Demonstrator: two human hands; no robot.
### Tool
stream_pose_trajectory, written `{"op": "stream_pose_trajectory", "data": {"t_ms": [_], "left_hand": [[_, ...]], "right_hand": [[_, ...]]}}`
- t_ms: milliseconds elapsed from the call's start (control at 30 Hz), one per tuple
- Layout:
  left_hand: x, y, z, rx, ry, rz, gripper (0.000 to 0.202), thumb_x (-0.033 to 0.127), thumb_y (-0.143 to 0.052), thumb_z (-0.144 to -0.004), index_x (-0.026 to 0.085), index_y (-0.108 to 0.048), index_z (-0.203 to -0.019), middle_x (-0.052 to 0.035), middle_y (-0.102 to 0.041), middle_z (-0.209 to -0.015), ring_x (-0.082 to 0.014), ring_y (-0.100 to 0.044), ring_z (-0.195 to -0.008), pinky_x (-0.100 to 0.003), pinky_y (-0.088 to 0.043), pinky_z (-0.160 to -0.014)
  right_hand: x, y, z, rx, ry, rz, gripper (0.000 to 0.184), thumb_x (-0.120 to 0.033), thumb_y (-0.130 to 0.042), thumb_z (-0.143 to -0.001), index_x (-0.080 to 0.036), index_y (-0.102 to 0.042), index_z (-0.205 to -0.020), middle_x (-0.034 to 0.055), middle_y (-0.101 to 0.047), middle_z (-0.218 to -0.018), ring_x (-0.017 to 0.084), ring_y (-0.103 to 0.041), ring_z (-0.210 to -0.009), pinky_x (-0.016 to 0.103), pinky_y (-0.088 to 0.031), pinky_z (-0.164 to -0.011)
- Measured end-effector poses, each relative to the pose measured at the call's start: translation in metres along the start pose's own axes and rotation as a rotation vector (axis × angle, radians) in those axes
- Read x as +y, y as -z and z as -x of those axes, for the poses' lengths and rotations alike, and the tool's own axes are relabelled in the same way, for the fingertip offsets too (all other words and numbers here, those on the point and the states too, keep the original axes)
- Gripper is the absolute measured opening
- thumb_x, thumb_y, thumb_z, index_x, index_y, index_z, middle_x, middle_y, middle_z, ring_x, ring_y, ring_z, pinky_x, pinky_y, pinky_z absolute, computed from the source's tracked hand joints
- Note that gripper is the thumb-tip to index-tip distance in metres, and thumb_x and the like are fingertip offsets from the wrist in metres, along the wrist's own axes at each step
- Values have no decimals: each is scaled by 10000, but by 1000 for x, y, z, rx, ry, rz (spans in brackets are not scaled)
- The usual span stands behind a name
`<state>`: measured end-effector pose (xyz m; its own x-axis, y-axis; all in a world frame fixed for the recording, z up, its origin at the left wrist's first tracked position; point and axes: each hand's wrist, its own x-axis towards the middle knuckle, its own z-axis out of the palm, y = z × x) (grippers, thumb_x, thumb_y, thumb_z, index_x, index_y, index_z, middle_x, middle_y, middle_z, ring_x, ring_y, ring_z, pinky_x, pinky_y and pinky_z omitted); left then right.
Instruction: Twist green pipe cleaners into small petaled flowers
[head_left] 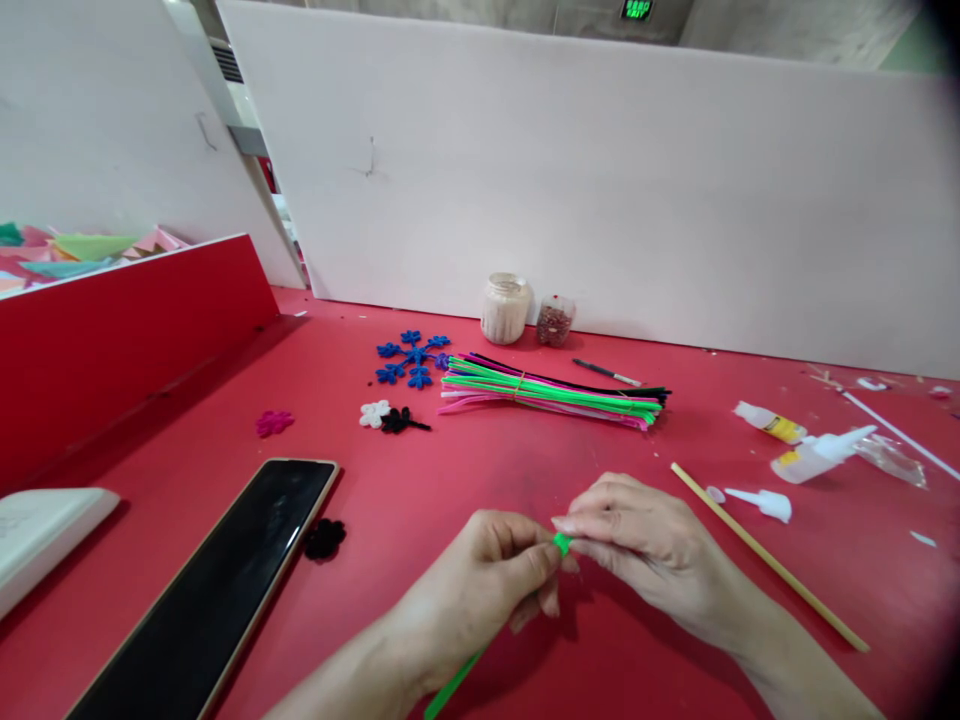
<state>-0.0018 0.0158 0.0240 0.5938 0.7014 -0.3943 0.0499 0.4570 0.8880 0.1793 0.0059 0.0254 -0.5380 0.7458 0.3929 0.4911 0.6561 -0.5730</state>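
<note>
My left hand (486, 580) and my right hand (637, 545) meet low in the middle of the red table (450, 480). Both pinch a green pipe cleaner (562, 544) between thumb and fingers. Its short end shows between the fingertips. Its long end runs down under my left wrist to the bottom edge. Both hands are closed on it.
A banded bundle of coloured pipe cleaners (551, 392) lies behind the hands. Blue (412, 358), white (373, 413), black (324, 538) and pink (274, 423) pipe-cleaner flowers lie left. A phone (225, 585) lies front left. A wooden stick (769, 556), glue bottles (814, 455) and two jars (505, 307) are also there.
</note>
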Motion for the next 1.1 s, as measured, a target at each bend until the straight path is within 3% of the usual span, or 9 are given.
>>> {"op": "stream_pose_trajectory", "data": {"t_ms": [367,633,867,1100], "left_hand": [[2,0,0,46,-38,-183,272,276,-472,-741,134,-567,-530,49,-405,-407,-70,-294,-392,-209,-197,-410],[-2,2,-1,53,6,46,187,254,-526,-713,115,-601,-611,21,-511,-478,-54,-335,-399,-193,-225,-416],[-3,3,0,-41,36,153,173,206,-520,-713,111,-609,-599,19,-496,-445,-51,-333,-389,-192,-219,-419],[-5,4,0,-176,42,118,192,186,-507,-707,94,-650,-617,10,-502,-420,-45,-348,-337,-187,-247,-380]], "right_hand": [[1,-3,1,17,-2,12,274,-151,-501,-829,-265,-581,-1065,34,-633,-783,151,-549,-687,293,-432,-619],[-6,7,1,25,-80,139,319,-132,-481,-826,-261,-535,-1113,54,-609,-982,178,-558,-893,311,-451,-757],[-12,9,11,7,75,389,258,-117,-481,-824,-223,-578,-1038,65,-637,-903,180,-568,-787,332,-437,-689],[-26,20,6,-87,290,543,327,-162,-307,-904,-183,-631,-942,50,-679,-811,164,-568,-707,322,-425,-653]]}}
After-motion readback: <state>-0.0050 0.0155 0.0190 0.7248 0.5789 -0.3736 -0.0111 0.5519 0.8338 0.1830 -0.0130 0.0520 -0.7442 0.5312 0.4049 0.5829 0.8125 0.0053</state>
